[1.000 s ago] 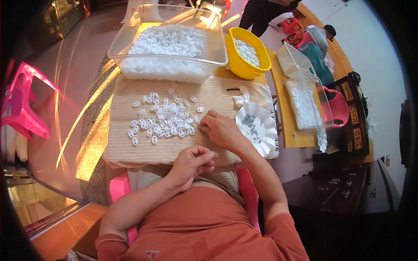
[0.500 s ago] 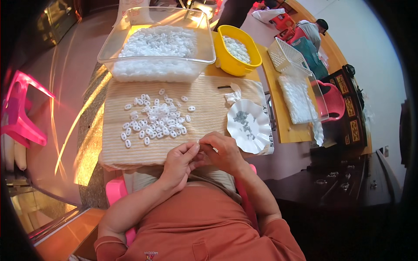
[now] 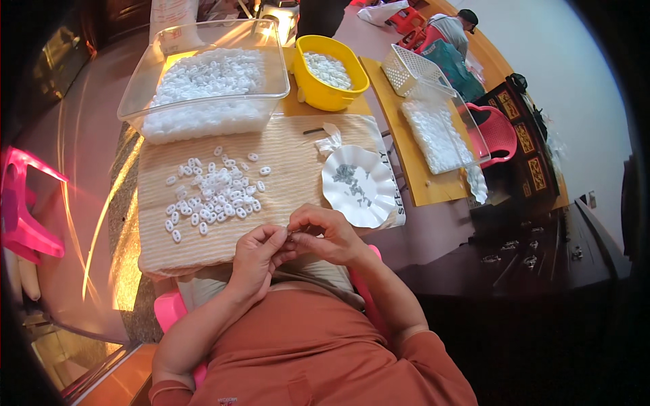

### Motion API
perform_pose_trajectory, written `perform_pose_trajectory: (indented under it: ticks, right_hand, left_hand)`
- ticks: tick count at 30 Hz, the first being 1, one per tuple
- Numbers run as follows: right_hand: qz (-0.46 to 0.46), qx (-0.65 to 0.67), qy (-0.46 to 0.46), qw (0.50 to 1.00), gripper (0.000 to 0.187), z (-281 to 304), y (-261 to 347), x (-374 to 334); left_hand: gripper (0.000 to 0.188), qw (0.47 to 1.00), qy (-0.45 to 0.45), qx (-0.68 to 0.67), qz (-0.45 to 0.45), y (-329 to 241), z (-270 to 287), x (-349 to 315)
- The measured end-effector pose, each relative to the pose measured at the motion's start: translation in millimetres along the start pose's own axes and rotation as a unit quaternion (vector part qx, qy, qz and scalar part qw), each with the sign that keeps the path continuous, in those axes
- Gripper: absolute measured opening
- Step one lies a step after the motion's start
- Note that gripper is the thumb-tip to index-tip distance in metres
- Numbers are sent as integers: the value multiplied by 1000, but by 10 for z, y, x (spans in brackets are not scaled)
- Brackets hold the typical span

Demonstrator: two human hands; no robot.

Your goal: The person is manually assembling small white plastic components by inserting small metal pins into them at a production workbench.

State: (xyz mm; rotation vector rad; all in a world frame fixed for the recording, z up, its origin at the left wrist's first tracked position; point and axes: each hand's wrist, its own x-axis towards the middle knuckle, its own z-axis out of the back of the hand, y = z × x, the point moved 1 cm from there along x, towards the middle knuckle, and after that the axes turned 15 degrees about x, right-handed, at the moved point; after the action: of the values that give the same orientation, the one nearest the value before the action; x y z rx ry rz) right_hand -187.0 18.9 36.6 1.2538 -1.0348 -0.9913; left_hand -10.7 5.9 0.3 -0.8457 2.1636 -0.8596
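Observation:
My left hand [image 3: 258, 256] and my right hand [image 3: 326, 234] meet at the near edge of the cloth-covered table [image 3: 284, 152]. Both are closed, thumbs and fingertips pinched together at one spot; whatever is between them is too small and covered to make out. Just beyond my left hand lies a loose heap of small white oval pieces [image 3: 220, 193], each with two holes. Past my right hand sits a white wavy-rimmed dish [image 3: 369, 177] holding small dark grey bits. A crumpled white scrap [image 3: 330, 139] and a short black strip [image 3: 313, 130] lie behind the dish.
A transparent bin [image 3: 203, 101] full of white pieces stands at the back left, beside a yellow tub [image 3: 332, 98] of similar pieces. Right of it, a wooden table [image 3: 433, 189] bears a white basket [image 3: 406, 71] and another bin. A pink stool [image 3: 30, 203] stands left; a person sits far back.
The whole view has shifted, so the table and bins appear further left. My hands stay pinched together, with the fingers slightly altered; nothing on the table has visibly been moved.

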Motion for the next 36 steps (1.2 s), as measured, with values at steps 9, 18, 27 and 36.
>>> perform_pose_trajectory:
  ticks: [9, 18, 27, 36]
  right_hand:
    - [45, -446, -129, 885, 13, 657, 140, -33]
    - [-64, -568, -52, 819, 14, 948, 33, 69]
    - [-128, -550, 25, 825, 15, 933, 132, 234]
    - [-40, -431, -61, 899, 12, 722, 250, 59]
  left_hand:
    - [7, 999, -32, 9, 3, -14, 2, -8]
    - [5, 1000, -26, 11, 13, -3, 12, 3]
    - [7, 999, -17, 18, 20, 8, 24, 11]
    - [13, 999, -33, 14, 17, 19, 19, -6]
